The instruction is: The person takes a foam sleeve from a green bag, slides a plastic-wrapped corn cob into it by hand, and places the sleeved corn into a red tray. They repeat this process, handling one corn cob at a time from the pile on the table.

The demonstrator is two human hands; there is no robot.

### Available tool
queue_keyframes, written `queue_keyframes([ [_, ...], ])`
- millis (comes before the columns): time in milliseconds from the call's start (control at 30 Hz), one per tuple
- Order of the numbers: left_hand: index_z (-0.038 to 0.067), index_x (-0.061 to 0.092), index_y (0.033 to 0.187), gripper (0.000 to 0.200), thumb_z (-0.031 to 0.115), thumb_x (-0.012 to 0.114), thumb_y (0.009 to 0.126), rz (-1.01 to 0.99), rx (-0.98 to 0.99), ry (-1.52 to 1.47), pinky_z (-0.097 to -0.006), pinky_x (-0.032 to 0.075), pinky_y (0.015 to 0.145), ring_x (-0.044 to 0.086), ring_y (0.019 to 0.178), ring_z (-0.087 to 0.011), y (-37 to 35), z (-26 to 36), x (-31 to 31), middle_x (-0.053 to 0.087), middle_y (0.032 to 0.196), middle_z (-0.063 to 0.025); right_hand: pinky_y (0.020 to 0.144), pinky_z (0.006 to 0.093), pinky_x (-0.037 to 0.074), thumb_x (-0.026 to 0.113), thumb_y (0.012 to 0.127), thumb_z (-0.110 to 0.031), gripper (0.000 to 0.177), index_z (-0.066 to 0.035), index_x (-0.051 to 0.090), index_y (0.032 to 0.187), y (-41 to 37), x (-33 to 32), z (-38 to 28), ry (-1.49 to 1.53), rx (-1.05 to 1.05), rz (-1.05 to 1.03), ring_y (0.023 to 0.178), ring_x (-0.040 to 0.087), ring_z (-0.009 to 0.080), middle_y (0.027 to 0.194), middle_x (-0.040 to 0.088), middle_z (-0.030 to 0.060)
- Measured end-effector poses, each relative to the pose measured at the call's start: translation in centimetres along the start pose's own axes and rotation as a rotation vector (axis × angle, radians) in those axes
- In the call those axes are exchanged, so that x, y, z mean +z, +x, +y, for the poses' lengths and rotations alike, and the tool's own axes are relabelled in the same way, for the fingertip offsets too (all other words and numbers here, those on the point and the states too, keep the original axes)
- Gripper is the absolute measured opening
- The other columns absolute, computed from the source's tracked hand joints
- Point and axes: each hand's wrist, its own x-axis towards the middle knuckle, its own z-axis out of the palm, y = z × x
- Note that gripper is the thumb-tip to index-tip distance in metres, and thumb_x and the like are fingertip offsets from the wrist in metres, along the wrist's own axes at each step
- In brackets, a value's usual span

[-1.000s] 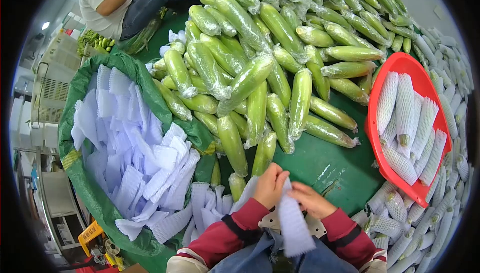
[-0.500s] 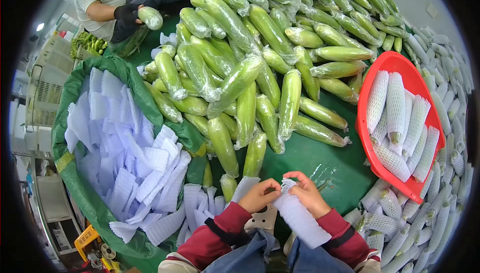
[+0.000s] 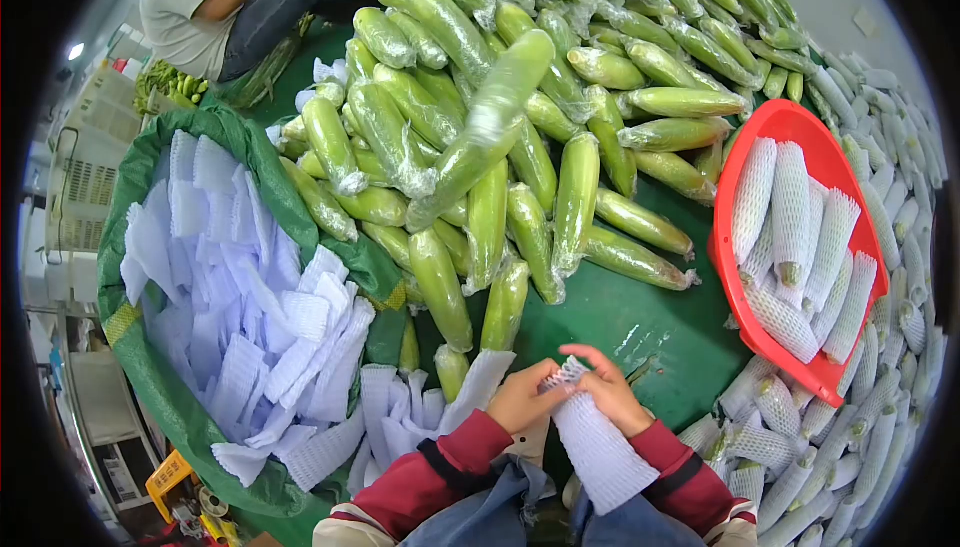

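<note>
Grips sleeve (image 3: 600,447) at its top end with left hand (image 3: 518,399) and right hand (image 3: 612,394), both clenched on the mesh. Holds sleeve at near table (image 3: 640,317) edge, below corn pile (image 3: 480,147), left of red basket (image 3: 790,119).

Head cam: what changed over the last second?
Left hand and right hand kept hold of the foam net sleeve, going from pinching it to spreading its mouth open. A blurred film-wrapped corn cob now shows over the corn pile; the co-worker held one half a second ago. Red basket and green sack stayed put.
</note>
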Motion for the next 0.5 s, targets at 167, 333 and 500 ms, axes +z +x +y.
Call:
queue_keyframes([
  [167,0.006,0.056,0.103,0.020,0.022,0.059,0.092,0.036,-0.201,-0.459,-0.0218,0.040,0.065,0.048,0.074,-0.0045,0.4,-2.4,1.6,0.056,0.084,0.0032,0.074,0.0221,0.042,0.058,0.089,-0.016,0.015,-0.004,0.058,0.097,0.7,-1.9,3.5,-0.092,0.088,-0.086,0.081,0.054,0.0078,0.087,0.058,0.0001],
  [333,0.006,0.056,0.116,0.026,0.015,0.057,0.091,-0.453,-0.302,-0.847,-0.0263,0.047,0.082,0.059,0.092,-0.0105,0.7,-4.6,0.7,0.062,0.104,-0.0016,0.065,0.0270,0.049,0.056,0.091,-0.015,0.010,-0.005,0.057,0.093,1.4,-1.8,3.5,0.576,0.276,0.105,0.073,0.060,0.0112,0.084,0.061,0.0015],
  [500,0.004,0.052,0.087,0.006,0.004,0.056,0.082,0.385,-0.288,-0.338,-0.0339,0.047,0.059,0.060,0.066,-0.0163,-0.1,-8.3,-3.3,0.062,0.075,-0.0075,0.075,0.0286,0.051,0.057,0.086,-0.013,0.035,0.001,0.056,0.117,3.3,-0.8,4.6,-0.003,0.302,-0.204,0.088,0.063,0.0155,0.106,0.065,0.0114],
])
